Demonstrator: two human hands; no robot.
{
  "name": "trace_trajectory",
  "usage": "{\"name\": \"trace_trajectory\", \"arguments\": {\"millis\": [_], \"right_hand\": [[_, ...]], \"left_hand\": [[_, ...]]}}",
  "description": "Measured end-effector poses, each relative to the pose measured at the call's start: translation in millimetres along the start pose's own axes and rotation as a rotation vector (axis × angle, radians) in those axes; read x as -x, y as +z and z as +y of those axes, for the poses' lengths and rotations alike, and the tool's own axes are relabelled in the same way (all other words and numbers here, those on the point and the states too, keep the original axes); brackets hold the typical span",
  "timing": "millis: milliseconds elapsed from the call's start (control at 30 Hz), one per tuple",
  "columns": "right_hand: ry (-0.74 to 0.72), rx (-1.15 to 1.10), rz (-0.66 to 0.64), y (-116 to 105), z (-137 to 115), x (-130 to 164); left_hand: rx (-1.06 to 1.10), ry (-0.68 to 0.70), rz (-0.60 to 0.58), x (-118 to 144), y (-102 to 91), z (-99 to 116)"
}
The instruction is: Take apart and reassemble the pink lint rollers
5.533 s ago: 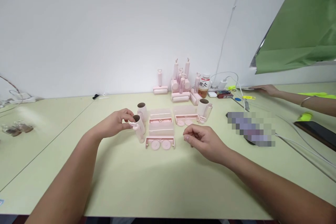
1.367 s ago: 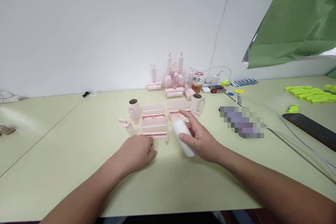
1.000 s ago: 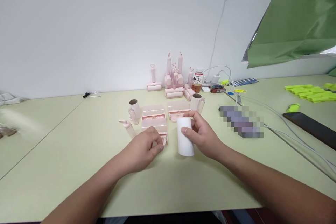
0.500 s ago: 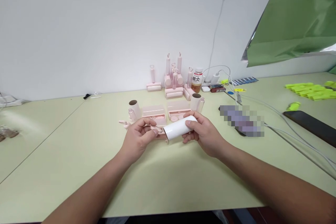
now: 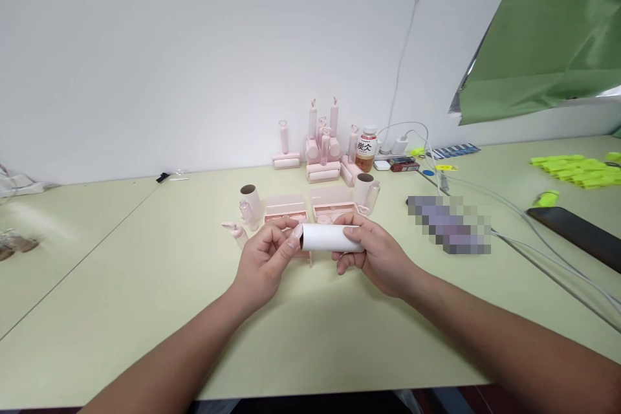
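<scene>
- The left forearm slants up from the lower left; the left hand [image 5: 266, 257] has thumb and index finger nearly together, pinching a small pink disc [image 5: 297, 231] at the left end of the white roll [image 5: 330, 238], the other fingers curled behind.
- The right forearm reaches in from the lower right; the right hand [image 5: 381, 251] is partly closed around the roll's right end, thumb on the near side, lower fingers bent beneath.
- Between the two hands, the roll lies nearly level above the table [image 5: 301, 349], its dark hollow end towards the left hand.
- Both wrists are raised off the table, just in front of the pink cases [image 5: 287, 216].
</scene>
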State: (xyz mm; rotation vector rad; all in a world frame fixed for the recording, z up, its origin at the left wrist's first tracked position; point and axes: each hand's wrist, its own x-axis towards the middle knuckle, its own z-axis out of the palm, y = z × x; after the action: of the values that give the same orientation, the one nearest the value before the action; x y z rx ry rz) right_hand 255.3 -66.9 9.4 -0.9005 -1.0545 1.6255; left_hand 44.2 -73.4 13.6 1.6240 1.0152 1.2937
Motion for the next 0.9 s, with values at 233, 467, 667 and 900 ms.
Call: {"name": "trace_trajectory", "arguments": {"millis": [233,467,667,900], "right_hand": [[0.051,0.046,-0.102,2.4,-1.5,3.0],[0.131,0.198,-0.375,-0.4,-1.7,5.0],[0.132,0.044,-0.328,1.3,-7.1,5.9],[0.126,-0.041,-0.296,-0.7,-6.8,8.3]], "left_hand": [[0.014,0.029,-0.056,1.1,-2.4,-4.1],[0.106,0.06,-0.07,0.9,-5.1,-3.9],[0.07,0.212,0.062,4.8,-1.8,-9.0],[-0.11,0.164,-0.024,3.8,-1.7,-6.4]]}}
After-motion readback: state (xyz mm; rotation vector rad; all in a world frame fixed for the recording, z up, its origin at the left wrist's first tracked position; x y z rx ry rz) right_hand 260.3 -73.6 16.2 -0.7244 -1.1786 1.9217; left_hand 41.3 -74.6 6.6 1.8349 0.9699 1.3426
